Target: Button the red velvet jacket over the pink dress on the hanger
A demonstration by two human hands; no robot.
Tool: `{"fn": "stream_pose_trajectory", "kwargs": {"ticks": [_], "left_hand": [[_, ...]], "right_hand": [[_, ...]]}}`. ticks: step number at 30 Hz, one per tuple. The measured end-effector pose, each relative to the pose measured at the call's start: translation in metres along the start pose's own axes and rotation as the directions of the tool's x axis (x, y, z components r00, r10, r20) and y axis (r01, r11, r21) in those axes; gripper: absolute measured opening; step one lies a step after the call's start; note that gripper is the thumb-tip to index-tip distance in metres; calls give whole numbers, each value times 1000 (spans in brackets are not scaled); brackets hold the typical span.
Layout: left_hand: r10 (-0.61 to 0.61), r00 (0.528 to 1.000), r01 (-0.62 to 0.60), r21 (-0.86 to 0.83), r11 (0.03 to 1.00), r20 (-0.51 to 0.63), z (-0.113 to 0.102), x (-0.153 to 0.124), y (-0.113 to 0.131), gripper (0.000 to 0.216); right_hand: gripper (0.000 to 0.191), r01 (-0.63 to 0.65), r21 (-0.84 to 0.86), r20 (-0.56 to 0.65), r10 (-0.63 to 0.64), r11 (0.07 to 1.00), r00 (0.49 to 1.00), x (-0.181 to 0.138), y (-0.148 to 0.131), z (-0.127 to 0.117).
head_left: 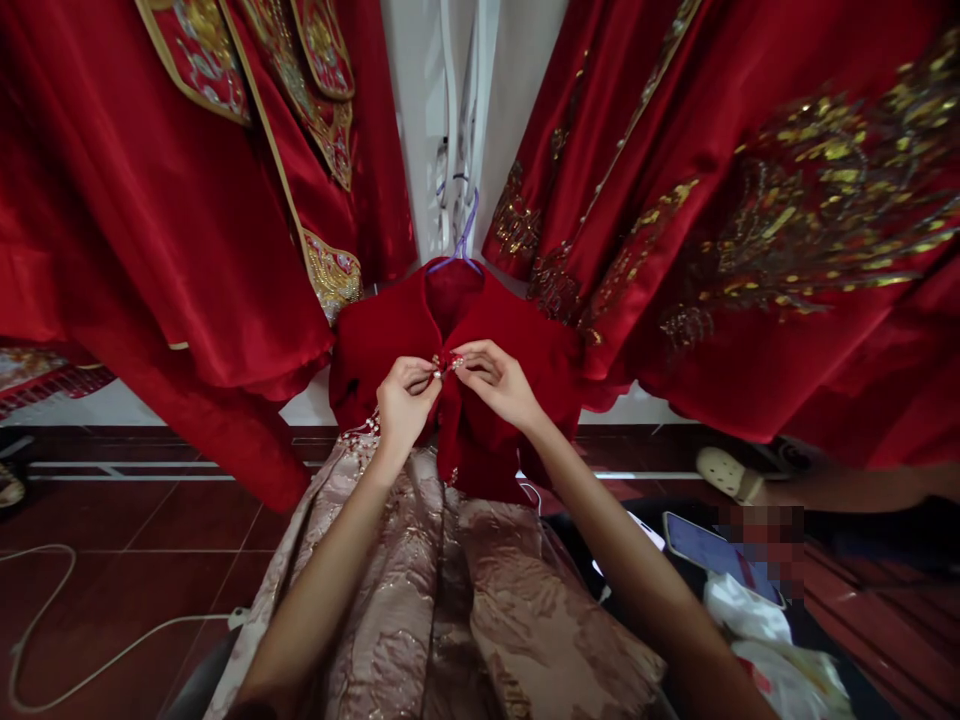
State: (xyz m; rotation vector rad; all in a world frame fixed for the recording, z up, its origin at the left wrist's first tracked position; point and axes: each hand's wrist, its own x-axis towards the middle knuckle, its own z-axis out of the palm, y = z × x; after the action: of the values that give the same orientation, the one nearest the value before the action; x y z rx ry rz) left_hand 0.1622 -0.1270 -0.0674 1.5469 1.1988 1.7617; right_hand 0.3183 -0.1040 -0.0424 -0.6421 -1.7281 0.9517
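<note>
A dark red velvet jacket (510, 330) hangs on a purple hanger (463, 238) in front of me. Below it spreads a pale pink brocade skirt (450, 600). My left hand (405, 398) and my right hand (496, 380) meet at the jacket's front opening. Both pinch a small pearl-like button clasp (444, 366) between their fingertips. The fingers of each hand are curled closed around the clasp and the jacket's edges.
Red embroidered gowns (750, 220) hang left and right of the jacket. A white cable (67, 650) runs across the red tiled floor at the left. At the right, another person's foot in a pale shoe (726, 472) and a phone (712, 552) show.
</note>
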Motion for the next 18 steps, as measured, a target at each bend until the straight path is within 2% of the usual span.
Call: {"fn": "stream_pose_trajectory", "kwargs": {"ticks": [2,5,7,9,14,18], "left_hand": [[-14,1000,14,-46,999,-4,1,-1,-1,13],[27,999,-28,-19,999,-18,-1,0,0,11],[93,995,-95,66,993,27,-5,2,3,9],[164,979,-184,181,966,121,-9,5,8,9],[275,882,-426,395,814,383,-25,16,27,12],[277,816,-521,436,734,508,-31,26,40,9]], "right_hand": [[24,13,-14,-12,-13,1000,1000,-1,0,-1],[25,32,-45,-20,-33,998,999,-1,-2,-1],[26,47,-63,-30,-49,997,998,0,-4,1],[25,60,-80,-51,-64,995,997,0,-6,3],[22,72,-121,-127,-87,990,988,-1,-7,9],[26,68,-112,-178,-87,991,980,-1,-3,12]]}}
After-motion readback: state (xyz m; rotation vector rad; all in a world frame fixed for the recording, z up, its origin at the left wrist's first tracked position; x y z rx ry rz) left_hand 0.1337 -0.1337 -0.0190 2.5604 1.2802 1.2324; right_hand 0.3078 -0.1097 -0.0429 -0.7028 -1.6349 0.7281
